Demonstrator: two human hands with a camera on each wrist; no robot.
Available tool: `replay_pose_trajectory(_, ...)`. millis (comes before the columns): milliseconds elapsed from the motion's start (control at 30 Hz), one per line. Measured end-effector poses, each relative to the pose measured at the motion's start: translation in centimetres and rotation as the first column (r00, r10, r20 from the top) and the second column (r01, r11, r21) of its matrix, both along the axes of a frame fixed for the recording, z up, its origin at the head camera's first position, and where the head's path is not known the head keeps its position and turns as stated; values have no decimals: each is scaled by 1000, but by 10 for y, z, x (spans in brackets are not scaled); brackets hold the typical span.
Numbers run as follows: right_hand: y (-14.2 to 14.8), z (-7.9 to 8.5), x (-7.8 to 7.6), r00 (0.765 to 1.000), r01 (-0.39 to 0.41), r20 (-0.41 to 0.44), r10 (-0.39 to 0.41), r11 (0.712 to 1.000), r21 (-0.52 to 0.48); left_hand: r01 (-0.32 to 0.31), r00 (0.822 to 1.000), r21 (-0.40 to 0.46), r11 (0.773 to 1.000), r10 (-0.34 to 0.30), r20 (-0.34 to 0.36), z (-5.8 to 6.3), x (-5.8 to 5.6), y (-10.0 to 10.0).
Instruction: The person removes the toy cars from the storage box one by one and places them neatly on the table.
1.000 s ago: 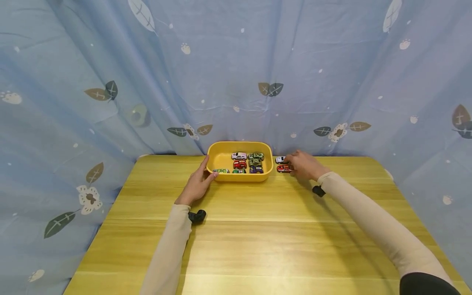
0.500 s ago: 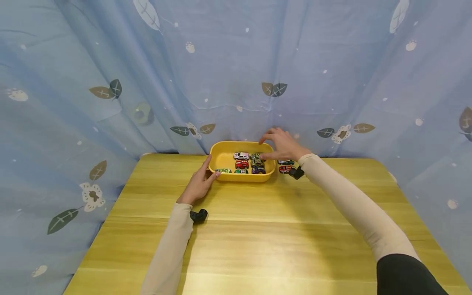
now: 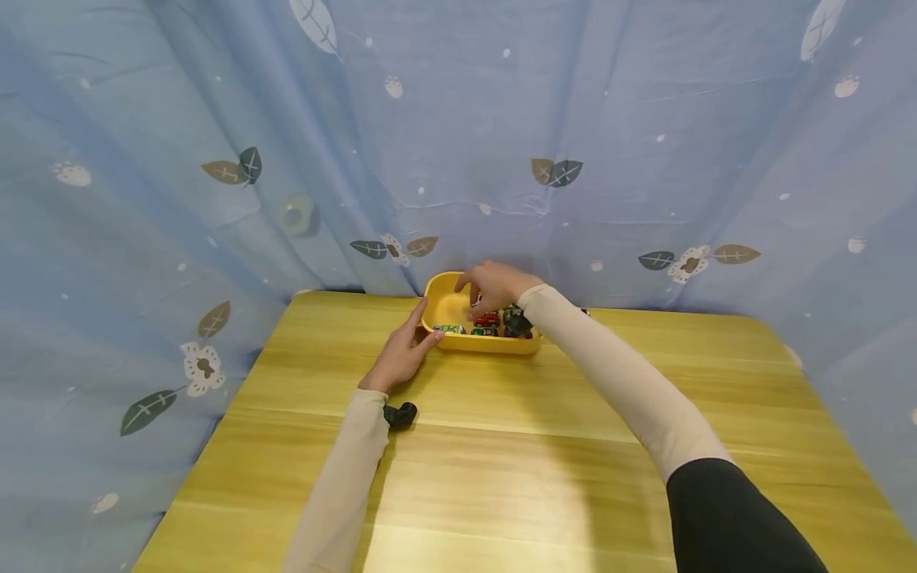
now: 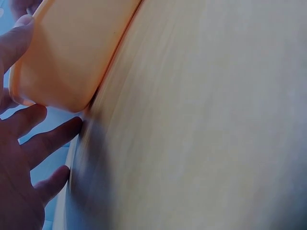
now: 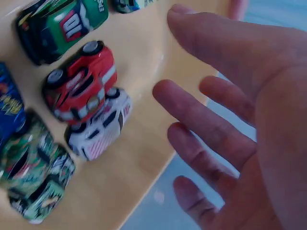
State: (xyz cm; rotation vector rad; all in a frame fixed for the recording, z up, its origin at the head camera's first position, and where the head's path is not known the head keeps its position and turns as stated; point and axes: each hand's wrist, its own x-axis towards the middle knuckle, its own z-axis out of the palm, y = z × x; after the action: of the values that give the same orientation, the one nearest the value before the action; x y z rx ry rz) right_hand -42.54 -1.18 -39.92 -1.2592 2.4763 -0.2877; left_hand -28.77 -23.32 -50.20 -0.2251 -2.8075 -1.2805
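Seven toy cars (image 3: 487, 319) can be counted in one yellow bin (image 3: 487, 344): one red car (image 5: 84, 84), one white car (image 5: 101, 130), one blue car (image 5: 9, 103), one green car (image 5: 62, 29), two camouflage cars (image 5: 24, 153) and one car (image 5: 132, 5) cut off by the right wrist view's edge. One counter (image 3: 473, 477), one left hand (image 3: 401, 356), one right hand (image 3: 496, 286) and two light sleeves (image 3: 344, 477) are shown. How many things are hidden behind the right sleeve (image 3: 612, 372) cannot be told.

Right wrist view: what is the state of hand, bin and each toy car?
Right hand: fingers spread, holding nothing.
Yellow bin: upright, uncovered.
Red toy car: upright, in bin.
White toy car: upright, in bin.
Green toy car: upright, in bin.
Camouflage toy cars: in bin.
Blue toy car: in bin, cropped.
Lime-green toy car: in bin, cropped.
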Motion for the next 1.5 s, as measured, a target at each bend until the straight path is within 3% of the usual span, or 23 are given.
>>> replay_pose_trajectory(233,-23,-16,8,993,-38,116,24,992,119,4,1000,-7,1000,-4,10,-3,0,0)
replay_pose_trajectory(667,-41,-23,10,996,-71,58,64,989,132,10,1000,-16,1000,-10,-4,2,-3,0)
replay_pose_trajectory(933,-48,-24,14,999,-50,13,48,989,141,15,1000,-9,1000,-15,-6,2,-3,-1)
replay_pose_trajectory(1233,-40,-20,9,997,-68,31,64,988,137,10,1000,-5,1000,-11,-10,-1,-4,3)
replay_pose_trajectory(1333,-32,-12,5,998,-49,49,43,992,116,1,1000,-13,1000,-1,-3,-1,-3,3)
replay_pose_trajectory(1500,-9,12,0,999,-24,-28,26,999,44,-11,1000,-13,1000,11,-2,0,-1,1)
